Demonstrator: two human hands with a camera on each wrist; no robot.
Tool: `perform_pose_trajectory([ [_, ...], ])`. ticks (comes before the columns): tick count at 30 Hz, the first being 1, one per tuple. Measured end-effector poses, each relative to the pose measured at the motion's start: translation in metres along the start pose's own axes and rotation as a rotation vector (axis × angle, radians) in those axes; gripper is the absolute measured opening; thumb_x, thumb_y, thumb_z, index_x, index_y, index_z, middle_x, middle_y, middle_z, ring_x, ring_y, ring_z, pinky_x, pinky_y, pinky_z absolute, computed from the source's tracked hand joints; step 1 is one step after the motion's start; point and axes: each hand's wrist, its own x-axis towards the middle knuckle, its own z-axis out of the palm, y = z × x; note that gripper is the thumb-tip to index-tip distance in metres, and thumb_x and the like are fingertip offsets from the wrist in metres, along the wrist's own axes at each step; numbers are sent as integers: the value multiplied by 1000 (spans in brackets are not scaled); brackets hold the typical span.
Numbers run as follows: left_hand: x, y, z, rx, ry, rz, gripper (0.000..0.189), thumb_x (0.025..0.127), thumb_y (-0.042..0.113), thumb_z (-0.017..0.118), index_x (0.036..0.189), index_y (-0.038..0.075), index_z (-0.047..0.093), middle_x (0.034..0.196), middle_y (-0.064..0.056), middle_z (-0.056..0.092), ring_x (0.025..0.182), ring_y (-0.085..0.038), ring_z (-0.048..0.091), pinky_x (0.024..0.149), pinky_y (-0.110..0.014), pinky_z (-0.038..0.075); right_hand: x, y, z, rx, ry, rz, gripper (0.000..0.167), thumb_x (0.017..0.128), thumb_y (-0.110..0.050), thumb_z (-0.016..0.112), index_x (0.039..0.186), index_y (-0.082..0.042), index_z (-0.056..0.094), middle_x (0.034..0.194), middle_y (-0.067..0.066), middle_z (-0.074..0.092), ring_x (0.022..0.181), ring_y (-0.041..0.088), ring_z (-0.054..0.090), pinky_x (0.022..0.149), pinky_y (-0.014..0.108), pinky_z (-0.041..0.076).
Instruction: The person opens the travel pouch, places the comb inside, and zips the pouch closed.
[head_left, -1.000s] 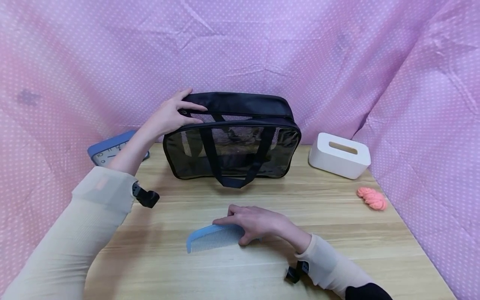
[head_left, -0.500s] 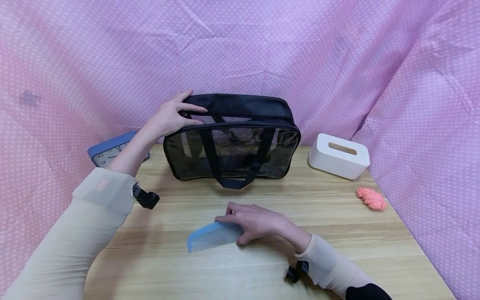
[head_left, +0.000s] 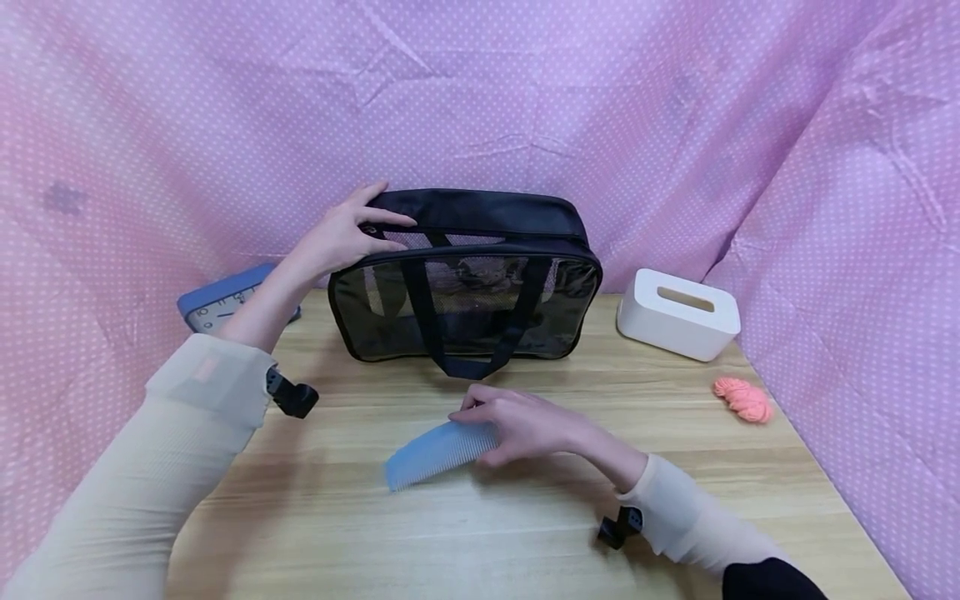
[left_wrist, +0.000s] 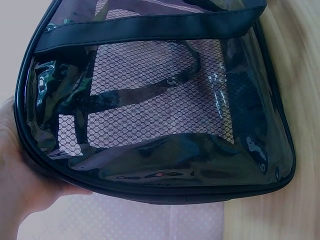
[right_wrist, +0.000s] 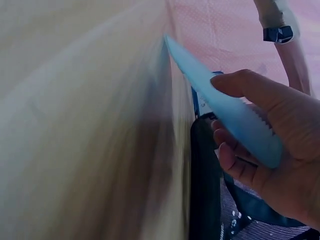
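Note:
A black toiletry bag [head_left: 480, 304] with smoky clear panels and a hanging strap handle stands upright at the back of the table. My left hand [head_left: 348, 235] rests on its top left corner, fingers spread across the gap in the top. In the left wrist view part of that hand [left_wrist: 25, 175] shows beside the bag's edge, with the fingertips hidden. My right hand [head_left: 525, 425] grips a light blue comb [head_left: 431, 454] by one end, in front of the bag. In the right wrist view the comb [right_wrist: 225, 107] is held between thumb and fingers, tilted above the table.
A blue-framed clock [head_left: 225, 300] lies at the left, partly behind my left forearm. A white tissue box [head_left: 678, 317] stands right of the bag. Nearer, a coral yarn skein [head_left: 742, 400] lies by the table's right edge. Pink dotted cloth [head_left: 480, 100] hangs behind.
My right hand has raised the comb off the table and moved it slightly forward and to the right; the comb has tilted. My left hand stays at the bag's corner.

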Motion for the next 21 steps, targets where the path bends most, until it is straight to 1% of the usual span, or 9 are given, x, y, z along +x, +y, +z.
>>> perform_pose_trajectory([
  [4, -1, 0, 0, -3, 0, 2, 42, 98, 22, 71, 139, 13, 66, 176, -6, 9, 163, -34, -6, 128, -67, 4, -5, 5, -10, 27, 43, -22, 63, 84, -30, 83, 142, -16, 64, 126, -5, 57, 104, 10, 58, 88, 23, 51],
  [10, 0, 0, 0, -7, -13, -4, 42, 99, 21, 70, 140, 13, 65, 176, -6, 7, 163, -33, -7, 128, -67, 4, -12, 13, -28, 88, 109, -56, 59, 83, -26, 85, 138, -17, 67, 125, -5, 60, 109, 10, 58, 92, 26, 53],
  [14, 0, 0, -1, -16, -18, -8, 42, 100, 20, 69, 140, 12, 65, 176, -5, 6, 163, -32, -7, 128, -66, 4, -16, 16, -48, 102, 141, -66, 58, 82, -23, 86, 137, -17, 68, 125, -5, 62, 113, 10, 59, 94, 28, 54],
  [18, 0, 0, -1, -20, -20, -12, 41, 100, 19, 69, 140, 12, 65, 176, -4, 6, 163, -31, -7, 128, -65, 4, -17, 18, -69, 88, 187, -81, 58, 81, -23, 88, 136, -16, 69, 125, -4, 63, 118, 11, 61, 99, 32, 54],
  [21, 0, -2, -2, -9, -25, -9, 42, 100, 19, 69, 141, 12, 65, 176, -4, 5, 163, -32, -8, 128, -66, 3, -19, 18, -85, 81, 224, -92, 58, 80, -24, 89, 135, -16, 70, 125, -4, 64, 119, 12, 62, 100, 34, 54],
])
